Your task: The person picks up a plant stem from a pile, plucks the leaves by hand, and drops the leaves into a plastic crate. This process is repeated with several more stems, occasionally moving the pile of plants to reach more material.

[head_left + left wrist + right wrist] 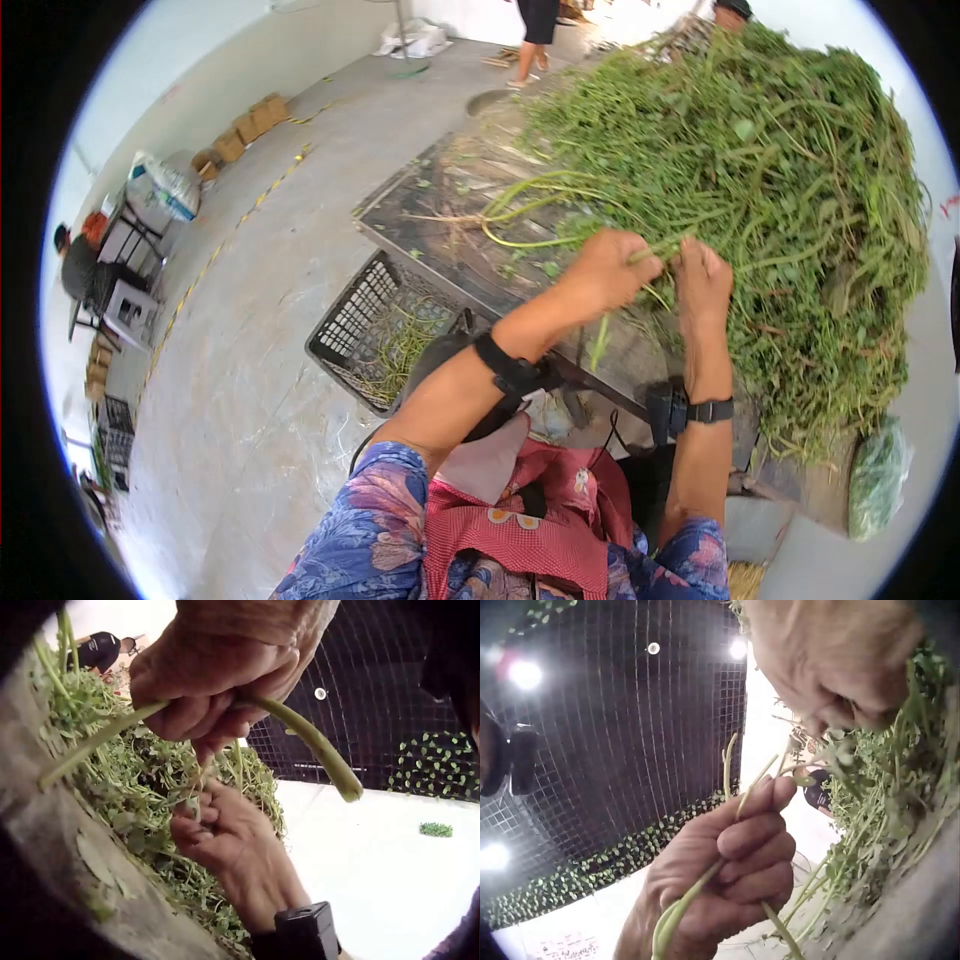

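Note:
Several long green stems run through the curled fingers of my left hand; the right wrist view shows their ends poking out above and below the fist. Just to its right, my right hand pinches the leafy part of the greens between thumb and fingers. Both hands are close together over the table's front edge, beside a big heap of leafy green stalks. In the right wrist view, the right hand's fingertips are partly hidden behind the hand itself.
Below the table at left, a black plastic crate holds loose stems. A plastic bag of greens lies at the right. Farther off are a person's legs, cardboard boxes along the wall and a chair.

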A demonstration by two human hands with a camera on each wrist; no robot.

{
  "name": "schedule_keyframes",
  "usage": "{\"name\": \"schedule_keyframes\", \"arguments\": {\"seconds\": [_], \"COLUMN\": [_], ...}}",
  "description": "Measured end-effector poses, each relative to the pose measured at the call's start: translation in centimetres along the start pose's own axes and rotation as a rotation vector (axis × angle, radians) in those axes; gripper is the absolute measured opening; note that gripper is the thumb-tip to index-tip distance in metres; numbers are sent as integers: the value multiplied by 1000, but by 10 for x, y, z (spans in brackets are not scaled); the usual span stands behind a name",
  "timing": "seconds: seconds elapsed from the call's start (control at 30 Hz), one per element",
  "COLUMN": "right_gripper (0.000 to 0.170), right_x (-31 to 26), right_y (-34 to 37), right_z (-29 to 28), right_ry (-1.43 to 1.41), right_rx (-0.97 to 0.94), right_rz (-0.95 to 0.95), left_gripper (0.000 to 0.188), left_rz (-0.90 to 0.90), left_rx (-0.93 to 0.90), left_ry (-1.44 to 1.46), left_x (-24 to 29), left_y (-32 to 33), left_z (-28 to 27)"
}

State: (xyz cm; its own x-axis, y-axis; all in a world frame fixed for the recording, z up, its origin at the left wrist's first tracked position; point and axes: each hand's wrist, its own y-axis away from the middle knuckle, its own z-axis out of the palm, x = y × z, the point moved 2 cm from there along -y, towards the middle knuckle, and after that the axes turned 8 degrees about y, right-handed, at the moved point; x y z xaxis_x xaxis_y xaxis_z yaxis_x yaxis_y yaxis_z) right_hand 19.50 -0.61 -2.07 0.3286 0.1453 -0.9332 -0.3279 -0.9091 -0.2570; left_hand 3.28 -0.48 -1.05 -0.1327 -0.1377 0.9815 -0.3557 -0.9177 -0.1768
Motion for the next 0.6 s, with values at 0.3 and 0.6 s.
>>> {"name": "schedule_keyframes", "arguments": {"seconds": [0.3, 0.6], "right_gripper": [21, 30], "right_x": [-14, -26], "right_y": [-2, 13], "right_z": [-36, -18], "right_ry": [-667, -516], "right_rx": [-183, -450], "right_rz": [268, 173], "left_gripper": [14, 15], "left_rz": [-169, -195], "left_rx": [-53, -95], "left_ry": [221, 245], "left_x": [18, 16], "left_y": [6, 4], "left_z": [-10, -12]}}
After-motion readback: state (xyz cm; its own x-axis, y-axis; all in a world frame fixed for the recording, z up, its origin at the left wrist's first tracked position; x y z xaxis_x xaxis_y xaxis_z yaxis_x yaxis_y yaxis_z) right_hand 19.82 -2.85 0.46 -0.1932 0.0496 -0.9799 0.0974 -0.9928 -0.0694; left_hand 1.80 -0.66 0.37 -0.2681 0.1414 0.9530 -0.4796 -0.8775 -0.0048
